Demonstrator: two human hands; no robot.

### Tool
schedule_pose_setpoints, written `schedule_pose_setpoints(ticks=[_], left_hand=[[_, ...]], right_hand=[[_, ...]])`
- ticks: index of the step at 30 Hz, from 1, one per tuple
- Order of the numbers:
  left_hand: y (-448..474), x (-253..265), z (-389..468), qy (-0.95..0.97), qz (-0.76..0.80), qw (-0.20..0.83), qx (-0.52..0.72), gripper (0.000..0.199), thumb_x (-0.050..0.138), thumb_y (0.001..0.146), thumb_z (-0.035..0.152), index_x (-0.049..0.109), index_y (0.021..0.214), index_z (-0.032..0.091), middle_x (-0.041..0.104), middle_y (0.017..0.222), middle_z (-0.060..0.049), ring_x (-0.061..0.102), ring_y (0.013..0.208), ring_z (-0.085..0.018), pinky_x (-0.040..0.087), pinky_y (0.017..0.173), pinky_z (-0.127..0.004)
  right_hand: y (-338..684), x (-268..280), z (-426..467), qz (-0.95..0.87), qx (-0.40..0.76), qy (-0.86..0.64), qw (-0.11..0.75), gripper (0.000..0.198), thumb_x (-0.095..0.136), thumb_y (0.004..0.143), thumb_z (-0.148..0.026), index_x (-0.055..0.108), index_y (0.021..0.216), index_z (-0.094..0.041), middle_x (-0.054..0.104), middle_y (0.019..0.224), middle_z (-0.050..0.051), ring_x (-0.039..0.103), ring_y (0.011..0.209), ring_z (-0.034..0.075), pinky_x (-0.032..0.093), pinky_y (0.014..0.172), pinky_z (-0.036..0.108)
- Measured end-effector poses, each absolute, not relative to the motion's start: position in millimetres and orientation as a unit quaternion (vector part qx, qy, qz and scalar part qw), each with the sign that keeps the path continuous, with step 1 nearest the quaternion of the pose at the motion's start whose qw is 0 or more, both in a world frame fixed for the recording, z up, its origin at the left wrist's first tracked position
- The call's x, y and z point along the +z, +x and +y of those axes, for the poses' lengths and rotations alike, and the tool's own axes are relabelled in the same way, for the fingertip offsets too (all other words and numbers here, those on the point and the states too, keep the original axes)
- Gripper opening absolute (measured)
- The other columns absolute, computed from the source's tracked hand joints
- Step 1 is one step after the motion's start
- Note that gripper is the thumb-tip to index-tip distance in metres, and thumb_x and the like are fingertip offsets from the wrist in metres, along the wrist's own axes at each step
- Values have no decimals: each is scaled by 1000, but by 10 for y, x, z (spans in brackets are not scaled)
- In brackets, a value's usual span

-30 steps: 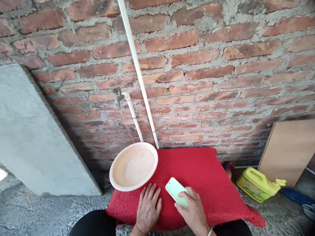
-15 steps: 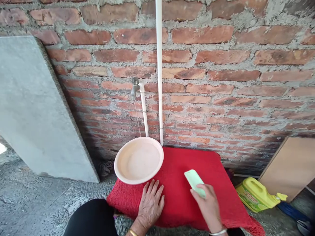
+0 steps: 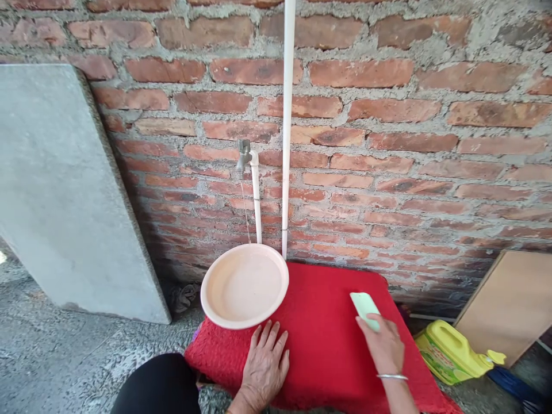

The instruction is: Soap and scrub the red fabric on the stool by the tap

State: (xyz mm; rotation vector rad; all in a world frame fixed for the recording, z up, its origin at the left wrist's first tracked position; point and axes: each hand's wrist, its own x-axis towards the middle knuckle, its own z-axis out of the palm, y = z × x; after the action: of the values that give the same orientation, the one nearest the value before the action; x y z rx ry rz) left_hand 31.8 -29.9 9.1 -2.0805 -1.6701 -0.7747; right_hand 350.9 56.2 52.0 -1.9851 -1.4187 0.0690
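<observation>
My left hand [image 3: 266, 361] lies flat on a red cloth [image 3: 319, 322] with its fingers stretched out. The fingertips are close to the near rim of a pale pink basin [image 3: 207, 302]. My right hand [image 3: 386, 345] is wrapped round the near end of a pale green oblong block [image 3: 364, 305]. The block is over the right part of the cloth. Its underside is hidden, so I cannot tell whether it is a brush or a bar of soap. A thin stream of water runs down from a grey tap [image 3: 244, 156] behind the basin.
A brick wall [image 3: 366, 109] with a white pipe [image 3: 288, 126] stands behind. At the left leans a grey slab [image 3: 73, 184]. To the right are a yellow jug [image 3: 452, 351] and a tan board [image 3: 513, 299]. My knee [image 3: 157, 385] is at the near left.
My right hand has moved to the right over the red cloth with the pale green block. The left hand stays flat in about the same place. The view has shifted slightly.
</observation>
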Motion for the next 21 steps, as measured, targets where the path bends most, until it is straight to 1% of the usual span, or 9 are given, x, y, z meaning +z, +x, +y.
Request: schedule_pose_setpoints(ticks=[3,5,7,9,12,15,17,19,21], left_hand=[[303,91,-299,-744,-585,184,-264,35,58,85,29,65,119,31,66,129,-1,54,124,-24,32,110,-44],[275,93,-306,-759,-574,191,-241,39,57,86,27,63,123,31,64,132,-1,52,126,-24,33,109,-43],[247,92,-311,-764,-571,197,-229,39,57,86,26,63,124,31,64,132,-1,53,126,-24,34,109,-43],[228,91,-311,-762,-571,201,-228,39,56,85,26,63,123,31,65,131,-1,54,125,-24,35,108,-43],[213,92,-300,-764,-565,209,-231,37,56,85,25,64,121,30,66,129,-1,56,123,-23,36,107,-42],[210,94,-290,-765,-560,215,-234,38,56,85,24,65,121,31,67,127,0,57,121,-23,37,107,-41],[215,92,-288,-765,-562,212,-235,38,56,85,23,65,121,31,67,127,0,57,121,-23,37,107,-41],[224,86,-290,-765,-564,204,-235,38,56,86,24,65,121,31,66,128,0,56,122,-23,36,107,-41],[235,80,-293,-765,-566,196,-235,36,56,87,26,65,121,32,66,129,-1,56,123,-23,36,108,-42]], right_hand=[[3867,541,428,-485,5,-790,374,49,52,73,-70,72,88,-27,62,76,11,60,80,35,46,61,46],[3790,553,332,-497,20,-772,396,49,51,74,-69,71,90,-26,61,77,11,60,84,37,47,66,50],[3488,551,256,-530,52,-737,416,45,54,75,-65,70,89,-25,62,84,11,61,86,34,49,73,49],[3067,542,196,-579,92,-693,420,36,59,75,-58,70,86,-26,64,90,7,63,85,27,51,78,42],[2510,538,126,-683,130,-615,371,17,65,75,-43,70,85,-30,65,94,2,63,87,21,49,81,36],[2368,531,88,-719,122,-597,334,13,66,75,-35,70,86,-32,66,95,-1,63,89,21,47,82,36],[2563,513,78,-694,116,-617,352,14,65,75,-40,71,84,-32,66,93,0,64,87,22,48,80,37],[2934,499,63,-652,104,-646,382,21,62,77,-47,71,84,-29,66,93,4,65,84,24,50,79,39],[3374,507,28,-596,72,-687,410,30,58,78,-54,70,84,-27,65,93,9,65,83,29,51,79,45]])
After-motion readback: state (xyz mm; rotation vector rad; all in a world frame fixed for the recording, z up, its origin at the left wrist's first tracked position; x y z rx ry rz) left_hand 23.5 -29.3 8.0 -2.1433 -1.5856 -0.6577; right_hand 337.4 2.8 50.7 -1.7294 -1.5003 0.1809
